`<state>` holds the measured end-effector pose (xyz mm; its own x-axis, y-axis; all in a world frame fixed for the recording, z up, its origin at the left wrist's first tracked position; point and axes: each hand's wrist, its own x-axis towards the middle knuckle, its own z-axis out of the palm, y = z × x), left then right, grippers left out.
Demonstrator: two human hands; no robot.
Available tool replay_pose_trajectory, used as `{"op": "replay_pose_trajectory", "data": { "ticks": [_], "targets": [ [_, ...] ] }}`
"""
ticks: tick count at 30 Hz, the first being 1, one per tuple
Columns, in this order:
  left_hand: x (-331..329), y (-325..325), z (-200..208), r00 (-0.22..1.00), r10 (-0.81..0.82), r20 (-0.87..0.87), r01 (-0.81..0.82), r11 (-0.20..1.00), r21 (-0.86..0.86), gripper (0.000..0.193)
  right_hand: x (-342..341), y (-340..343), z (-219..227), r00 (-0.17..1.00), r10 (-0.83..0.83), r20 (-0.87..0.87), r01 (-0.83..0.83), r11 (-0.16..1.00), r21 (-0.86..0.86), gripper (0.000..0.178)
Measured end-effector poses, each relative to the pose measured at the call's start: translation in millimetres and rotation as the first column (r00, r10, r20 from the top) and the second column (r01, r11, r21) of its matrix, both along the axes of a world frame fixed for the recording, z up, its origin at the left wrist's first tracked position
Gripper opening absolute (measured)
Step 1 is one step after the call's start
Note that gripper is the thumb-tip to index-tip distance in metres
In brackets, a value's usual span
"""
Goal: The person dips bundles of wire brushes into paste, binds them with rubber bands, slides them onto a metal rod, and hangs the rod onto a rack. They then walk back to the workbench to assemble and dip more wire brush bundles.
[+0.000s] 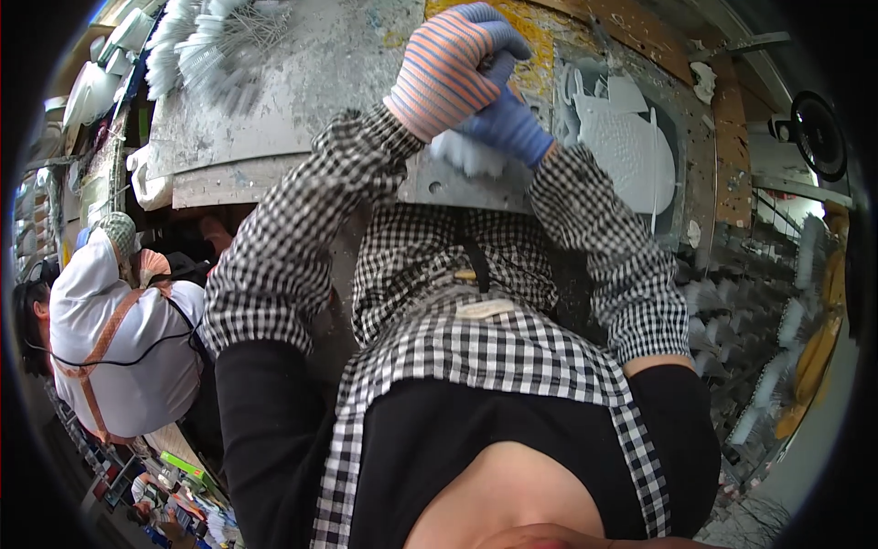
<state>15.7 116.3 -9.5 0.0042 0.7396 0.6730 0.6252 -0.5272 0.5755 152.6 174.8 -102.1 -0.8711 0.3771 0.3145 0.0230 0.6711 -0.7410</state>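
My left hand (448, 73), in a glove striped orange and blue, is closed near the table's front edge. Against it, slightly lower and to the right, is my right hand (508, 123) in a blue glove, its fingers curled in toward the left. Whatever the fingers grip between them is hidden. White bristles (468, 154) show just below the two hands at the table edge; I cannot tell whether they belong to a held piece. A grey board with thick white paste (626, 142) lies right of my right hand.
Several white-bristled brushes with thin wire stems (224, 55) are heaped at the table's far left. A yellow-stained patch (540, 46) lies behind my hands. Bristled brushes (777, 339) fill a rack at right. Another person in white (128, 352) works at left. A round black object (819, 135) stands far right.
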Motion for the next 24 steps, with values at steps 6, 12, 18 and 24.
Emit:
{"op": "replay_pose_trajectory", "data": {
  "ticks": [6, 12, 18, 24],
  "targets": [
    [36, -77, -75, 0.938, 0.283, -0.199, -0.247, 0.951, 0.185, 0.023, 23, -41, 10, 0.978, 0.088, 0.187, -0.126, 0.971, 0.201, 0.031],
    [13, -26, 52, 0.985, -0.086, -0.148, 0.104, 0.988, 0.114, 0.024, 14, -18, 17, 0.940, -0.142, 0.309, 0.182, 0.978, -0.105, 0.043],
    [29, -56, 4, 0.963, -0.102, -0.249, 0.116, 0.992, 0.041, 0.020, 21, -48, -63, 0.917, -0.323, -0.236, 0.233, 0.910, -0.343, 0.043],
    [18, -13, 25, 0.963, -0.090, -0.254, 0.100, 0.995, 0.028, 0.024, 28, -42, -13, 0.958, -0.284, -0.053, 0.261, 0.774, 0.578, 0.040]
  ]
}}
